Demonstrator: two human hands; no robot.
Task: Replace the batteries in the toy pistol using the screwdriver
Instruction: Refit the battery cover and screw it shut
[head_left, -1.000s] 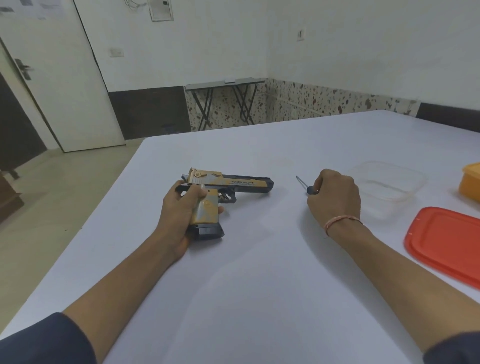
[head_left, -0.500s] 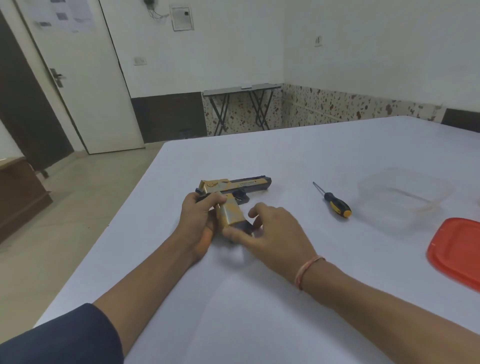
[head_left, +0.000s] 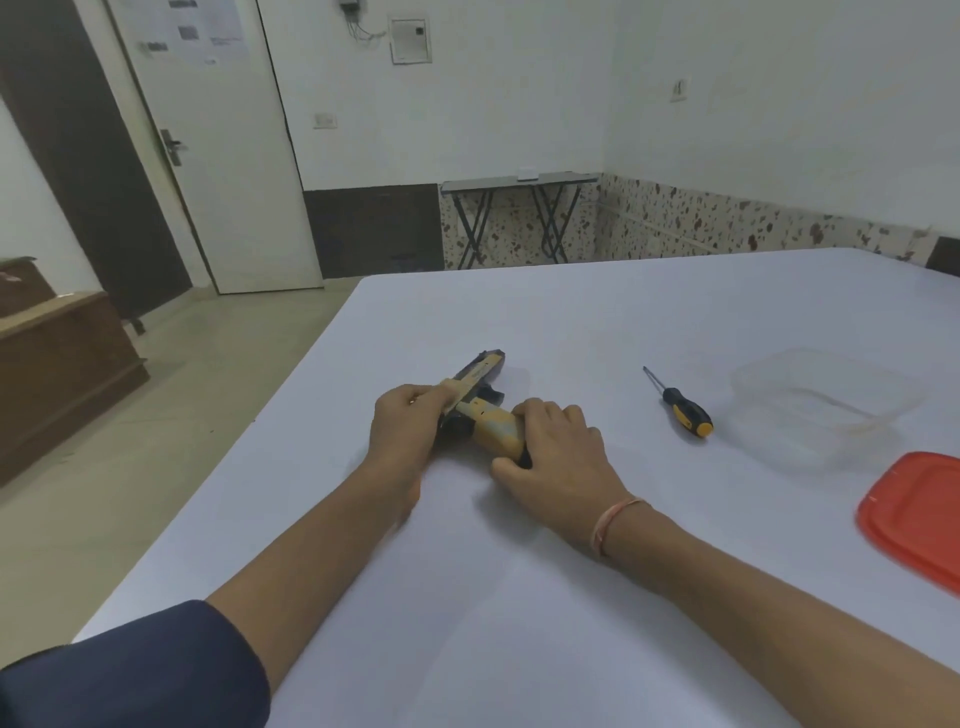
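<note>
Gripping the toy pistol (head_left: 494, 429) on the white table (head_left: 519, 597): fingers of the left hand (head_left: 402, 431) curl round its rear, those of the right hand (head_left: 558, 457) wrap its tan grip. The screwdriver (head_left: 681, 409) lies apart to the right, near a clear container (head_left: 826, 405) and a red lid (head_left: 919, 514).

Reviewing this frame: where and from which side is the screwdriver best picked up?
Take the screwdriver by its thick black-and-yellow handle, probably from above with the right hand: it lies flat on the table, thin shaft pointing away, handle toward the person.
</note>
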